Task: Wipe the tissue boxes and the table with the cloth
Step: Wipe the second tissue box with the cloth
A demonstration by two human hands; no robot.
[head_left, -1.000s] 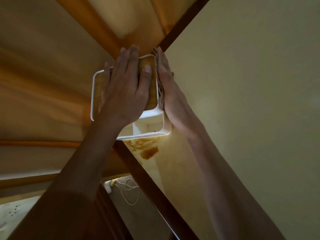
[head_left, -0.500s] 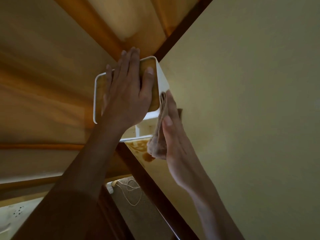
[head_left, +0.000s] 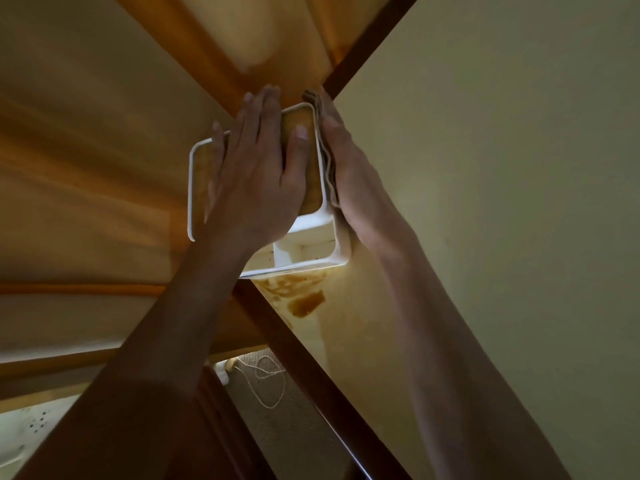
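Observation:
A white tissue box (head_left: pixel 308 242) with a wooden lid stands at the middle of the view, near the edge of the pale table (head_left: pixel 485 168). My left hand (head_left: pixel 256 178) lies flat on the lid, fingers straight, holding the box down. My right hand (head_left: pixel 349 174) presses a folded brown cloth (head_left: pixel 327 161) flat against the box's right side wall, fingers straight and reaching to the box's far corner. Only the cloth's layered edge shows between hand and box.
The table has a dark wooden rim (head_left: pixel 311 358) running diagonally. A brown reflection or stain (head_left: pixel 304 299) shows on the table just below the box. Wooden panels (head_left: pixel 86 168) fill the left. Carpet with a white cord (head_left: pixel 266 379) lies below.
My right hand has slid the cloth from the near lower corner of the box's right side up to its far end. The left hand has stayed on the lid.

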